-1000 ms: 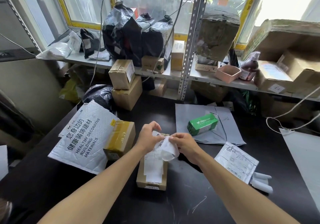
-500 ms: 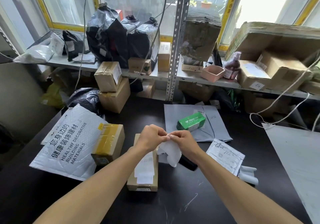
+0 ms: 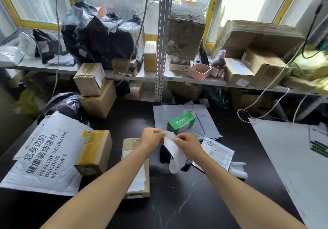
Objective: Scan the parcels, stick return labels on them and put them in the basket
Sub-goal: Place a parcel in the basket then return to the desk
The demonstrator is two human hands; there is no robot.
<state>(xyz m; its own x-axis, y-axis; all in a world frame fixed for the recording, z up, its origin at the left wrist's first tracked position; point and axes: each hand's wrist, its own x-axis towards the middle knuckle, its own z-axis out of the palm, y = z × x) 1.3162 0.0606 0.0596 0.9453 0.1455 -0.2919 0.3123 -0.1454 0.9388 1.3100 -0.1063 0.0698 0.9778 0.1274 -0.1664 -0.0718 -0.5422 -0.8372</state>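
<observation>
My left hand (image 3: 152, 139) and my right hand (image 3: 188, 145) both pinch the top of a white label sheet (image 3: 174, 155), which hangs curled above the black table (image 3: 177, 211). Under my left forearm lies a flat cardboard parcel (image 3: 130, 147) with a white label on top. Left of it a taped brown box (image 3: 94, 153) rests on a white padded mailer (image 3: 44, 154) printed "HEALTHY DECORATIVE BUILDING MATERIALS". A dark object (image 3: 164, 155), partly hidden behind the sheet, sits beside the flat parcel. A green box (image 3: 181, 122) lies on a grey mailer (image 3: 204, 120) further back.
A printed paper slip (image 3: 217, 150) and white paper rolls (image 3: 237, 169) lie to the right. A grey sheet (image 3: 287, 157) covers the table's right side. Two stacked cardboard boxes (image 3: 95, 90) stand at back left. Metal shelving (image 3: 160, 40) behind holds black bags, boxes, a pink tub (image 3: 199, 71) and a bottle (image 3: 217, 65).
The white sheet now hangs longer and more unfurled between my fingers. My hands have stayed together, just right of the flat parcel. The camera view has shifted slightly.
</observation>
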